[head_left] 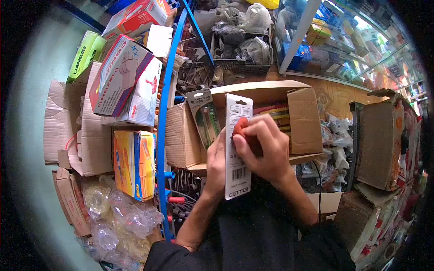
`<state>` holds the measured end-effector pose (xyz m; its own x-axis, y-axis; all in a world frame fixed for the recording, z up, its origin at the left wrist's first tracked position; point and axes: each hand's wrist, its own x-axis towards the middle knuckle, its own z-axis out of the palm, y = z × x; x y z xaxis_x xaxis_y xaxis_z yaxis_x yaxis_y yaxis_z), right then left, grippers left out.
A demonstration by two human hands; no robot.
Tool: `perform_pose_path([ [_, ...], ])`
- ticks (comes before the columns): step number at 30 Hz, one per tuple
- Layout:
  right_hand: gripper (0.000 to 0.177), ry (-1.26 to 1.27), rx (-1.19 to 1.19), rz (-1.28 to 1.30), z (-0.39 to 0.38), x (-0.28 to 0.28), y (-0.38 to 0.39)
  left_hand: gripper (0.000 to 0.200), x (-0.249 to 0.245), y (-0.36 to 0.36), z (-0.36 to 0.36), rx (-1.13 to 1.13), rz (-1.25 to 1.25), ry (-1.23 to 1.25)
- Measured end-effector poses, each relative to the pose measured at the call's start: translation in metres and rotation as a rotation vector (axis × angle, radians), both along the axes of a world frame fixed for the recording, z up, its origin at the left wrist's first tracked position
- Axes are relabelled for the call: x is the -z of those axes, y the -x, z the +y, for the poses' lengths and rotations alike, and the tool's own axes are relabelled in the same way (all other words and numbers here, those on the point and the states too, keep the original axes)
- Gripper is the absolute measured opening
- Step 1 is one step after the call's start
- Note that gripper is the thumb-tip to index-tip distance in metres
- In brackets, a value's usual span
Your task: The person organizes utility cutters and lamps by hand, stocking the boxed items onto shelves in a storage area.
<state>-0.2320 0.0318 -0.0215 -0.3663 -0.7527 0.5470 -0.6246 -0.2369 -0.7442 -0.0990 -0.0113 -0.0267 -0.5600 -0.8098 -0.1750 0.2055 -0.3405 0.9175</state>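
Observation:
A white cutter package, its printed card back with a barcode and the word CUTTER facing me, stands nearly upright in front of my chest. My left hand is closed on its left edge. My right hand pinches a small red-orange piece against the upper part of the card; its kind cannot be made out. Just left of the card, a second packaged cutter leans in the open cardboard box. Red and yellow items lie inside that box, partly hidden behind my right hand.
Product boxes are stacked on the left beside a blue metal post. Below them lie clear plastic-wrapped goods. A black crate with bags stands behind, and a glass case at back right. Worn cartons line the right.

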Motion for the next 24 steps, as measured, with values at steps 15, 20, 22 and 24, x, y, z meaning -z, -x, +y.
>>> perform_pose_path([
  [15,0.022,0.114,0.115,-0.137,-0.014,-0.014,0.001,0.055,-0.002,-0.003,0.019,0.092,-0.016,-0.009],
  [20,0.019,0.033,0.079,-0.163,-0.021,-0.010,0.019,0.055,-0.002,-0.014,0.009,0.191,-0.065,0.004],
  [22,0.019,-0.101,0.154,-0.366,-0.020,-0.016,0.018,0.054,-0.004,-0.008,0.010,0.179,-0.112,0.094],
  [24,0.020,-0.089,0.179,-0.381,-0.020,-0.022,0.014,0.054,0.008,-0.003,0.013,0.151,-0.088,0.134],
])
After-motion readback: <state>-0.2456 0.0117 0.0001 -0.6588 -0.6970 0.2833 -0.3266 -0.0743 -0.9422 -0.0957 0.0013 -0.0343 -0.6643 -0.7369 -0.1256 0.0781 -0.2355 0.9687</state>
